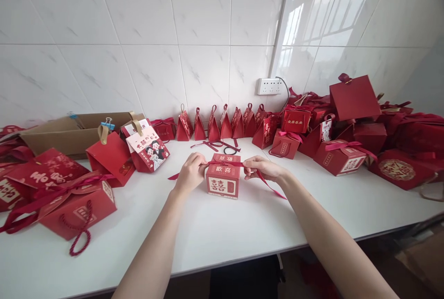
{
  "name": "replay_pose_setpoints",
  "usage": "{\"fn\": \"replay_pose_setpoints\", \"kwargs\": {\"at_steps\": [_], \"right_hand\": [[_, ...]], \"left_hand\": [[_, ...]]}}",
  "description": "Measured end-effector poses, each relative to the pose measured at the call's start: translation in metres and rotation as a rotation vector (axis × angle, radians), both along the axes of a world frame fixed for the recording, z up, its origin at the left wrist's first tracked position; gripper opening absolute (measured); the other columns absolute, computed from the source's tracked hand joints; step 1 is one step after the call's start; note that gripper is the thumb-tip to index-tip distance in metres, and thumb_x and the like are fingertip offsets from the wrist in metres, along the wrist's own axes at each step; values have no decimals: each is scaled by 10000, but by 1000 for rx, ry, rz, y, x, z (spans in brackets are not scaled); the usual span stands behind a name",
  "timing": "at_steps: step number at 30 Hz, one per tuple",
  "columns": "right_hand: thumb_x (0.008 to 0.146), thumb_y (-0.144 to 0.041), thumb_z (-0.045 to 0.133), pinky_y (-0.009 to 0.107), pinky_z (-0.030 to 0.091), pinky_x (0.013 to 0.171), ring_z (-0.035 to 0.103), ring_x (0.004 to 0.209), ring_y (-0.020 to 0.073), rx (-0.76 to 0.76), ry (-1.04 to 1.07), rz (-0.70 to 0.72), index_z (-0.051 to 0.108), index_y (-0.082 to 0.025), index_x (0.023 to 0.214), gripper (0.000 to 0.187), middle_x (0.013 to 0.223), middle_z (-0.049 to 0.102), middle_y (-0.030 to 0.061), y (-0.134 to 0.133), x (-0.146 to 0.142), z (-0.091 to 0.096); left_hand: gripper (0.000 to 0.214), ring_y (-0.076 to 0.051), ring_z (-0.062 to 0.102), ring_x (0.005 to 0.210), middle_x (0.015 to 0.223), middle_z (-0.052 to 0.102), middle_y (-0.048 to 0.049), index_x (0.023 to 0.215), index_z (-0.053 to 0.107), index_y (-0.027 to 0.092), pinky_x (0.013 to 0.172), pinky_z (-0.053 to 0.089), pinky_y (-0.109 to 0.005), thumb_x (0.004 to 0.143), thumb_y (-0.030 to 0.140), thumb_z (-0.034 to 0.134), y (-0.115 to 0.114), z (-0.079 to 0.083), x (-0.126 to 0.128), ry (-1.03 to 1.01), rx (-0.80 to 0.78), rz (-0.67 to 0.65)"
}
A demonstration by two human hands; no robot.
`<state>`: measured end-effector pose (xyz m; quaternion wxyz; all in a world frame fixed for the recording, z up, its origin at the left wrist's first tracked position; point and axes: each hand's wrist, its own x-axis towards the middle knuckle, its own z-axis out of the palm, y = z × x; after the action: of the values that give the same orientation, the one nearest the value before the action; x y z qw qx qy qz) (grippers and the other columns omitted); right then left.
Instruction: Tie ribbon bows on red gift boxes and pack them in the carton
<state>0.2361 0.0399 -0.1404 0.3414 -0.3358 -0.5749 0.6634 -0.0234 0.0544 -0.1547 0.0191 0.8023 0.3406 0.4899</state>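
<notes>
A small red gift box (223, 182) with a cream double-happiness panel stands upright on the white table in front of me. Across its top runs a red ribbon (225, 164). My left hand (191, 169) pinches the ribbon at the box's left side, and a short tail of it sticks out left past the wrist. On the other side my right hand (263, 168) grips the ribbon near the box's right top edge, its loose end trailing down onto the table. Between the hands the ribbon is pulled straight.
Loose ribbon pieces (217, 145) and a black band lie behind the box. A row of triangular red boxes (213, 127) lines the tiled wall, below a power strip (271, 86). Piled red boxes (342, 155) fill the right; more boxes (81, 211) and a brown carton (69, 137) stand left.
</notes>
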Motion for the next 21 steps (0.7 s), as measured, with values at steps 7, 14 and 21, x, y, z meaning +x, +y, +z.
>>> {"fn": "replay_pose_setpoints", "kwargs": {"at_steps": [7, 14, 21], "right_hand": [[691, -407, 716, 231, 330, 543, 422, 581, 88, 175, -7, -153, 628, -150, 615, 282, 637, 510, -4, 0, -2, 4], [795, -340, 570, 335, 401, 838, 490, 1118, 261, 520, -40, -300, 654, -176, 570, 291, 1255, 539, 59, -21, -22, 16], [782, -452, 608, 348, 426, 839, 564, 1020, 259, 494, -19, -321, 705, -195, 682, 293, 1052, 652, 69, -26, -36, 15]], "left_hand": [[113, -159, 461, 707, 698, 500, -7, 518, 433, 192, 650, 383, -272, 507, 146, 536, -5, 17, -4, -170, -672, -215], [312, -155, 520, 595, 645, 545, -24, 655, 459, 186, 572, 420, -289, 702, 492, 419, -1, 18, 0, -370, -1043, -293], [387, -123, 554, 632, 686, 603, -21, 665, 546, 150, 622, 421, -249, 628, 490, 728, -12, 24, 10, -394, -1225, -455]]}}
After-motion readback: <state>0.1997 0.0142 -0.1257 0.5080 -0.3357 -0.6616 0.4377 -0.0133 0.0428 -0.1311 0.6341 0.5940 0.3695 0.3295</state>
